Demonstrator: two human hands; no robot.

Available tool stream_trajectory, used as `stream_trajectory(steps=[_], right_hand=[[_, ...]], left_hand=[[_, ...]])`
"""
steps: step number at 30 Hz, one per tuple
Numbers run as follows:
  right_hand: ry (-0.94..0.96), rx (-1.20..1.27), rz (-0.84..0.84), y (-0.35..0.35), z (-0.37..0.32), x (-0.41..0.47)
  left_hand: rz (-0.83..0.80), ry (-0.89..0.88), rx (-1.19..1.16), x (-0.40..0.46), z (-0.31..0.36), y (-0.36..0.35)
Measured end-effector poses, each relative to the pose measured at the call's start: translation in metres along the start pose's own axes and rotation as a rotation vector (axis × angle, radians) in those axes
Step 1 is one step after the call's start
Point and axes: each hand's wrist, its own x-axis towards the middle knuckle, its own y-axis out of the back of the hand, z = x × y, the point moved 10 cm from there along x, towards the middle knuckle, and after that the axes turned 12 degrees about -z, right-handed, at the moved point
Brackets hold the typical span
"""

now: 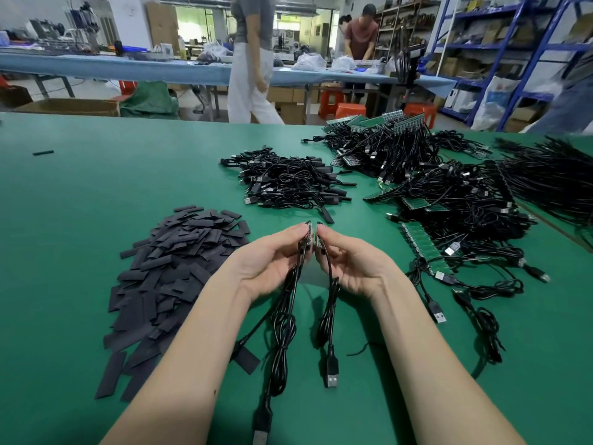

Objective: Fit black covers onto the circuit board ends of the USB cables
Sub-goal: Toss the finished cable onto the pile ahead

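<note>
Head view. The left hand and the right hand are raised over the near centre of the green counter, palms facing each other. The fingers of each hand are clamped on one small circuit board: the left board and the right board stand edge-on, just beside each other. Their USB cables hang from the hands down to the counter, plugs toward the near edge.

Step in hand, as judged: two uncovered boards are held ready or being parted; no cover is on either yet. The next move calls for one hand to free itself and take a sleeve from the pile of black covers, which lies just left of the left forearm, then slide it over a board end.

Room for moving: bare counter lies far left and between the forearms. To the right, the heap of uncovered cables with green boards lies close; a smaller heap of cables lies beyond the hands. The far edge is well apart.
</note>
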Motion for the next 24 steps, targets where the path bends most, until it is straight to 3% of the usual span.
stream_trajectory(steps=[3, 6, 8, 12, 15, 19, 22, 24], right_hand=[[0.026, -0.096, 0.014, 0.001, -0.015, -0.008], [0.073, -0.281, 0.033, 0.003, -0.042, -0.017], [0.073, -0.483, 0.079, 0.003, -0.056, -0.019], [0.111, -0.564, 0.176, 0.001, -0.064, -0.014], [0.095, -0.645, 0.192, -0.006, -0.060, -0.011], [0.203, -1.114, 0.363, -0.022, -0.087, -0.007], [0.244, -1.519, 0.307, -0.070, -0.092, 0.016], [0.097, -1.778, 0.218, -0.094, -0.074, 0.043]], left_hand=[[0.056, -0.075, 0.242, 0.000, 0.013, 0.007], [0.336, -0.143, 0.952, -0.010, 0.037, 0.018], [0.397, -0.253, 1.149, -0.014, 0.045, 0.005], [0.207, -0.225, 0.614, -0.005, 0.014, -0.007], [0.255, -0.237, 0.480, -0.008, 0.005, -0.003], [0.346, -0.239, 0.422, -0.013, 0.005, 0.008], [0.352, -0.206, 0.420, -0.012, -0.001, 0.010], [0.336, -0.218, 0.409, -0.011, -0.003, 0.005]])
